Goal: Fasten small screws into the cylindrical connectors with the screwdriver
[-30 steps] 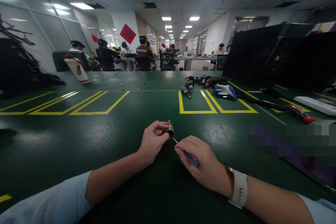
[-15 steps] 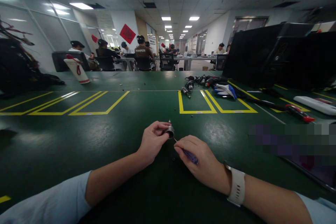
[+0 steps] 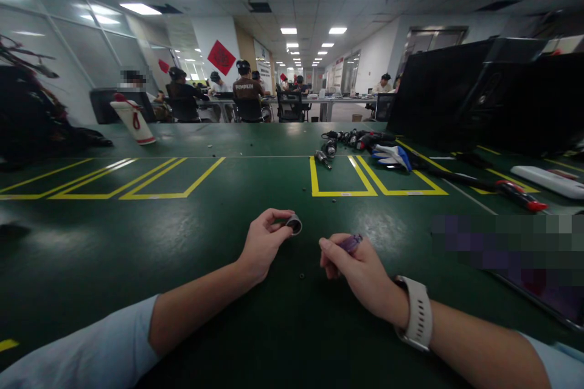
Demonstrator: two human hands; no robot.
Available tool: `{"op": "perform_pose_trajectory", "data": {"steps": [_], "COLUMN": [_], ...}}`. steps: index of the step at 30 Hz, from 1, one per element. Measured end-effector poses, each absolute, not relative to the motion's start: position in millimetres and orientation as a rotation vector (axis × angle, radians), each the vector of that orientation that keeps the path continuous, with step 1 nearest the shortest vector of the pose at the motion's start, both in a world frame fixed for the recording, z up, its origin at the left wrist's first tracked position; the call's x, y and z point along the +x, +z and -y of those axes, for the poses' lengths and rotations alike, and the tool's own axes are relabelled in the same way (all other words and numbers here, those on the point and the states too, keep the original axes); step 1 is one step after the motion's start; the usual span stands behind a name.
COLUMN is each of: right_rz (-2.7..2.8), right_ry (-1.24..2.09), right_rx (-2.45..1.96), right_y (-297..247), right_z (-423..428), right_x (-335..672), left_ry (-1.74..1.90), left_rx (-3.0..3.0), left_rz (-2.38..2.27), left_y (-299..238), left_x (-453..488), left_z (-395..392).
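A hollow metal cylinder (image 3: 296, 225) with its round opening toward me is pinched between the thumb and fingers of my left hand (image 3: 264, 243). My right hand (image 3: 353, 273), apart from the cylinder and to its right, is closed around a purple-handled screwdriver (image 3: 351, 244); its thin shaft does not show now. On the green table (image 3: 205, 237), below and between both hands, lies a small dark ring-like piece (image 3: 302, 276).
Metal parts (image 3: 329, 149) and a blue-and-white glove (image 3: 392, 158) lie at the back right. A red-and-black tool (image 3: 520, 196) and a white case (image 3: 545, 182) are farther right, near black monitors (image 3: 447, 97). Yellow tape (image 3: 344, 194) marks the table. People sit beyond it.
My right hand has drawn back to the right from the cylinder and turned, with the screwdriver still in it. My left hand keeps its place; the cylinder has tilted, and its narrow tip no longer shows.
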State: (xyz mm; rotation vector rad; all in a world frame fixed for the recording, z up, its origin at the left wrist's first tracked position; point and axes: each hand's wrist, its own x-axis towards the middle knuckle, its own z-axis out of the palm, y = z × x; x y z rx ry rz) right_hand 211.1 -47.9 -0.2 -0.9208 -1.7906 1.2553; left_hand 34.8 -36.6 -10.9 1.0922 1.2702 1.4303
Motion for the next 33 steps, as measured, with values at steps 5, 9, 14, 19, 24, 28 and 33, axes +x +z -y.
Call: {"op": "perform_pose_trajectory", "data": {"steps": [5,9,14,19,24,28,33], "right_rz": [1.864,1.904,1.922,1.896,1.88,1.976,2.02], "right_ry": [1.254,1.236,1.215,1.129,0.844,0.769,0.752], "right_rx": [-0.911,-0.968,-0.986,-0.83,-0.71,-0.681,-0.682], "right_y": [-1.5,4.8,4.1,-2.8,0.3,1.8,-1.3], "right_z": [48.3,47.9,48.4,50.6,50.3,48.8,46.4], "right_x": [209.6,210.0,209.8,211.8,212.7,211.8,210.8], "left_ry": [1.424,1.426,1.411,1.41,1.421,1.397,1.374], "left_rx": [1.097,1.099,1.108,1.108,1.093,1.111,1.173], "left_rz": [-1.272,-1.27,-1.259,-1.274,-1.265,-1.25,-1.221], "left_y": [-9.7,-10.3,-10.0,-8.9,-12.6,-13.4,-11.3], "left_x": [35.5,34.6,34.2,35.5,33.9,33.7,35.7], "left_z": [36.9,37.2,37.5,37.4,36.2,37.0,40.9]}}
